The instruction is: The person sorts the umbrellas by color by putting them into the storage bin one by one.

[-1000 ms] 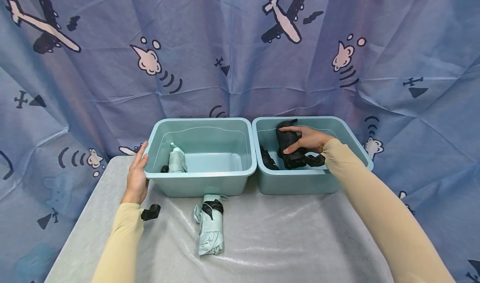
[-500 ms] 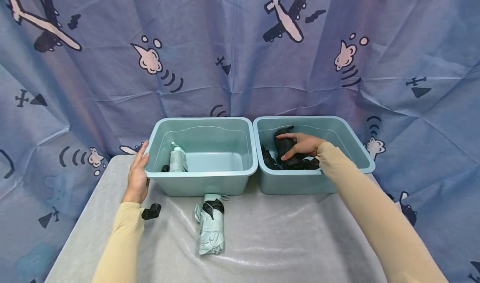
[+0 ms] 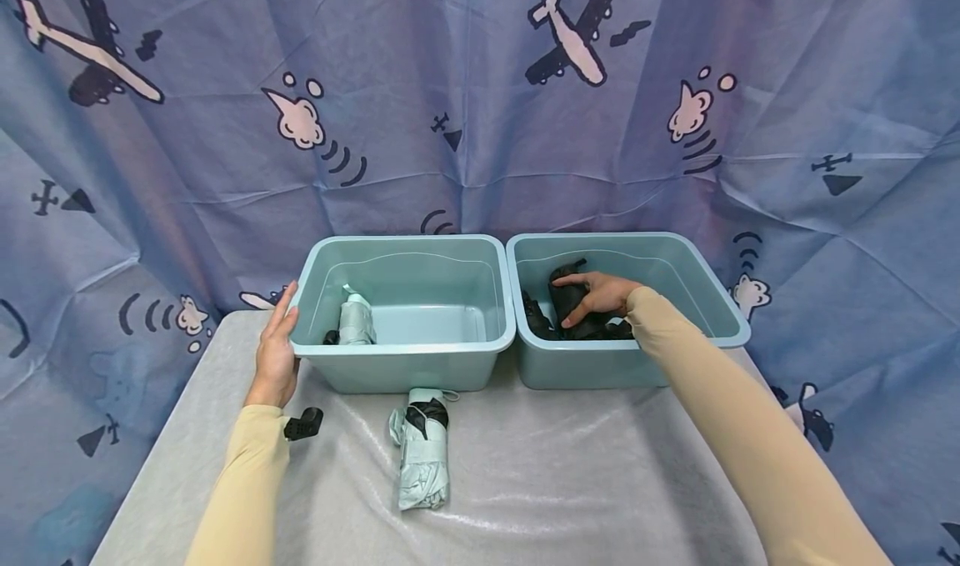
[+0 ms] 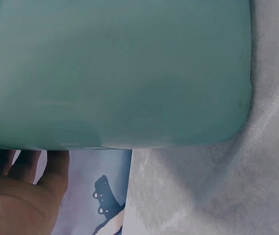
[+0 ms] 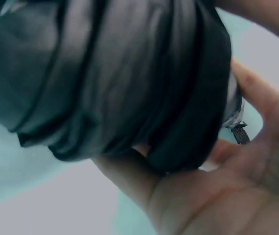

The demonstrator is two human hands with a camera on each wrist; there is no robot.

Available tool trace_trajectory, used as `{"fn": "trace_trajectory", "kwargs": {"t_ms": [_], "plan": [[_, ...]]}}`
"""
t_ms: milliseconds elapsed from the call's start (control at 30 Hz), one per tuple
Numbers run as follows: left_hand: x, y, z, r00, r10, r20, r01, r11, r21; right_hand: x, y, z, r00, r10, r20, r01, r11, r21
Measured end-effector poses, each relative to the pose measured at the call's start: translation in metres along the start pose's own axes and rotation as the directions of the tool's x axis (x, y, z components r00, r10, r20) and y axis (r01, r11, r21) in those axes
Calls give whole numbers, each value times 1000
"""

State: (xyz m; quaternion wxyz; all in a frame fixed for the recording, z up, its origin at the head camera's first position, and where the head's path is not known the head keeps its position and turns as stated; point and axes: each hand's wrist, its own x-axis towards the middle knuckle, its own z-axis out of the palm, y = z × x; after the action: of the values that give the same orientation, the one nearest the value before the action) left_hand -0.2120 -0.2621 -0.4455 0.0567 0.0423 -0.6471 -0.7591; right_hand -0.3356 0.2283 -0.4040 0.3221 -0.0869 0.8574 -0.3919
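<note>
My right hand [image 3: 604, 294] reaches into the right teal bin [image 3: 592, 368] and grips a black folded umbrella [image 3: 567, 299], thumb on one side and fingers on the other. In the right wrist view the pleated black cloth fills the upper part, and a short strap shows by the fingers. Another dark bundle [image 3: 537, 318] lies to the left of it in the same bin. My left hand [image 3: 273, 362] rests against the outer left side of the left teal bin [image 3: 405, 373], fingers extended along its rim.
A pale green folded umbrella [image 3: 356, 323] stands in the left bin beside a small black item [image 3: 331, 337]. Another pale green umbrella [image 3: 423, 462] lies on the grey table cloth [image 3: 570, 483] before the bins. A blue printed curtain [image 3: 480, 132] hangs close behind.
My right hand has lowered the black umbrella deeper into the right bin and shifted slightly left. The left hand stays at the left bin's side.
</note>
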Motion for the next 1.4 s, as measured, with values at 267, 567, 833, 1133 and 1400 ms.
{"fn": "trace_trajectory", "kwargs": {"t_ms": [267, 567, 833, 1133, 1400], "plan": [[0, 0, -1, 1000, 9, -2, -9, 1000, 2, 0, 1, 1, 1000, 15, -2, -15, 1000, 1], [0, 0, -1, 1000, 8, -14, -8, 1000, 9, 2, 2, 1, 1000, -1, 23, -2, 992, 128], [-2, 1, 0, 1000, 4, -4, -4, 1000, -3, -1, -1, 0, 1000, 19, -3, -18, 990, 140], [-2, 1, 1, 1000, -1, 7, 1, 1000, -3, -21, -15, -12, 998, -67, -3, 67, 983, 171], [-2, 0, 0, 1000, 2, 6, -2, 1000, 3, -53, -35, -12, 988, -143, -53, 151, 970, 190]]}}
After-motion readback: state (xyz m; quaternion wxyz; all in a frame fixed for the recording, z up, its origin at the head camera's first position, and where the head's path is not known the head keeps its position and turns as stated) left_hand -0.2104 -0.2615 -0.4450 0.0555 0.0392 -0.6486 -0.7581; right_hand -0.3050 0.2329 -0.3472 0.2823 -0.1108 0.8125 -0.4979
